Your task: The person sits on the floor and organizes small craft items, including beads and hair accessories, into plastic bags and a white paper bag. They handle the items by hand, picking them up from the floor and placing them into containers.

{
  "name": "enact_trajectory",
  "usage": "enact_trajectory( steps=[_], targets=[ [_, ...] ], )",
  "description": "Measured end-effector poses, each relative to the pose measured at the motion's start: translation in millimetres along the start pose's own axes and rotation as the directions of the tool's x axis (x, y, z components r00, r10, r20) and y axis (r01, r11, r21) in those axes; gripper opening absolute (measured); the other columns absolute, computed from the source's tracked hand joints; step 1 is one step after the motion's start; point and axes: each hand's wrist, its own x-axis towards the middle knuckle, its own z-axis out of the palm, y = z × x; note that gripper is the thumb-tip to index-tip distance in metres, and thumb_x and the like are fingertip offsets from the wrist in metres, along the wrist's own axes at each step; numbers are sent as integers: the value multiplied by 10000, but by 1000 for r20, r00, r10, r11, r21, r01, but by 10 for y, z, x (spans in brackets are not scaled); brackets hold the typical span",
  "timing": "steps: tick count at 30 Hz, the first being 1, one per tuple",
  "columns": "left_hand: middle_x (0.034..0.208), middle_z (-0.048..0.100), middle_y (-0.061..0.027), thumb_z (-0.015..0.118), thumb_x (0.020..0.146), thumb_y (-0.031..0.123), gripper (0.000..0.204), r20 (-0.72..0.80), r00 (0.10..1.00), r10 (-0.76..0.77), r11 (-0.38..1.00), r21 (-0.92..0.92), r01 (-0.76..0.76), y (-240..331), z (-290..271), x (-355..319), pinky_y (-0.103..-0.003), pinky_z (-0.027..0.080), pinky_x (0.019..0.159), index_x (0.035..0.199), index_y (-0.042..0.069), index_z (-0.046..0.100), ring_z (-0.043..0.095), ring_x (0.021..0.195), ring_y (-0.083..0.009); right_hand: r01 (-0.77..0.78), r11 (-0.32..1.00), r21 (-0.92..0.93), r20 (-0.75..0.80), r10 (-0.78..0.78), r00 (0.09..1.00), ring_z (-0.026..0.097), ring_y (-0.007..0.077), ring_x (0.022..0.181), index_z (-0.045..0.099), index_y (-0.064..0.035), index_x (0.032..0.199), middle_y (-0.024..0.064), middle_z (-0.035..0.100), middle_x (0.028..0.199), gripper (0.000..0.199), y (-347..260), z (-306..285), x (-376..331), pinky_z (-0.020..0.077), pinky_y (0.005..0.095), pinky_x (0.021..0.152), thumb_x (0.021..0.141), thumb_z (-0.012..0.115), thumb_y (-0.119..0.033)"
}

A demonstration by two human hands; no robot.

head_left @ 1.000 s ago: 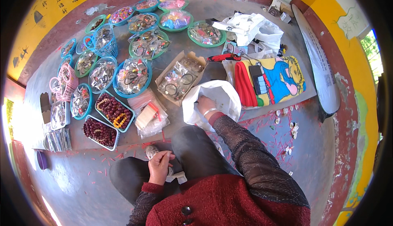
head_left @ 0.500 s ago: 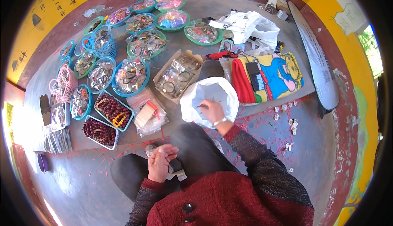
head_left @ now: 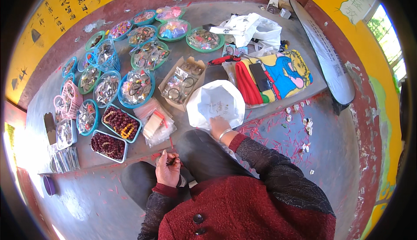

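Centrally, holds the right hand (head_left: 220, 128) at the near rim of the white bag (head_left: 196, 104), fingers bent, with small bits (head_left: 220, 108) lying just beyond them inside; grip cannot be told. Lower, left of centre, curls the left hand (head_left: 167, 170), contents unclear.

Daylight floods the left edge of the frame, bleaching the platform (head_left: 178, 52) there to white (hardly any detail survives) and laying glare on the floor (head_left: 97, 196) at lower left. An opening (head_left: 384, 36) glows at upper right. Straight edges bow toward the black rim; the right hand (head_left: 220, 128) looks slightly soft.
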Motion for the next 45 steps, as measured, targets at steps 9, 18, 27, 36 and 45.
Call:
enact_trajectory(
  steps=[9, 18, 27, 36, 45],
  targets=[
    [771, 606, -113, 505, 889, 234, 268, -19, 1000, 15, 983, 184, -11, -30, -4, -67, -255, 444, 545, 724, 29, 556, 561, 621, -178, 69, 945, -320, -134, -117, 984, 600, 237, 793, 558, -109, 911, 64, 618, 775, 161, 352, 291, 46, 390, 404, 742, 784, 481, -172],
    [761, 610, -109, 495, 894, 212, 255, 11, 1000, 5, 967, 254, -8, -51, -18, -60, -247, 463, 505, 728, 31, 565, 579, 595, -170, 189, 981, -34, -332, -189, 924, 591, 318, 721, 560, -40, 906, 136, 607, 729, 199, 549, -1011, -485, 432, 425, 645, 733, 469, -79],
    [746, 616, -109, 512, 883, 195, 237, -7, 1000, 20, 952, 304, -17, -114, 10, -45, -244, 461, 489, 715, 36, 564, 579, 567, -163, 385, -278, 880, -210, 499, 841, 539, 269, 1027, 467, 0, 1200, 141, 545, 1129, 456, 1986, -1453, -1496, 432, 353, 885, 765, 520, -127],
    [731, 596, -78, 522, 878, 227, 229, -6, 995, 103, 890, 448, -90, -174, -138, 3, -249, 422, 490, 727, 56, 544, 544, 580, -165, 620, -482, 619, -253, 625, 738, 515, 285, 1058, 444, -1, 1219, 147, 523, 1161, 472, 2717, -1401, -2297, 410, 376, 911, 779, 503, -163],
    [738, 593, -73, 505, 885, 232, 237, -51, 993, 105, 840, 539, -61, -228, -152, 7, -238, 416, 473, 727, 58, 537, 543, 568, -156, 702, -411, 581, -329, 670, 665, 492, 301, 1089, 422, -2, 1238, 154, 501, 1192, 490, 3014, -1513, -2743, 388, 399, 937, 793, 485, -198]
  ],
)
